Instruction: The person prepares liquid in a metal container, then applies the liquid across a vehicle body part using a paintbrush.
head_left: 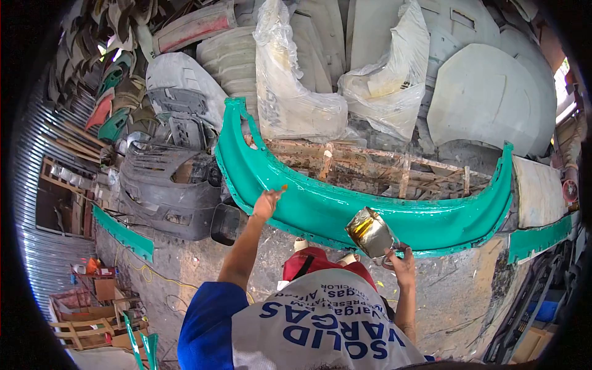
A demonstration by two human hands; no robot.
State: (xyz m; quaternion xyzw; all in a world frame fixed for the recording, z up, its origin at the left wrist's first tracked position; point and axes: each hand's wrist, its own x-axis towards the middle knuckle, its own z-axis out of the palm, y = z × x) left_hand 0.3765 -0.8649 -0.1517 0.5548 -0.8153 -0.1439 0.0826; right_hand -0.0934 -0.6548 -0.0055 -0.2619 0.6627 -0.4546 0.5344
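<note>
A long, curved, glossy green bumper-shaped piece (320,196) stretches across the space in front of me, its ends curving up away from me. My left hand (266,203) is over its left half, fingers closed. At those fingertips shows a small orange-brown bit (284,187), too small to name. My right hand (402,266) grips a shiny metal can (374,234) from its lower right side. The can is tilted near the front edge of the green piece, and an amber tint shows at its mouth.
Plastic-wrapped fender-like shapes (299,92) and pale hood-shaped panels (493,95) lean behind. A dark grey bumper (163,191) and a black bin (226,223) stand left. A yellow cord (166,279) crosses the floor. Smaller green strips (123,234) lie at the left and right.
</note>
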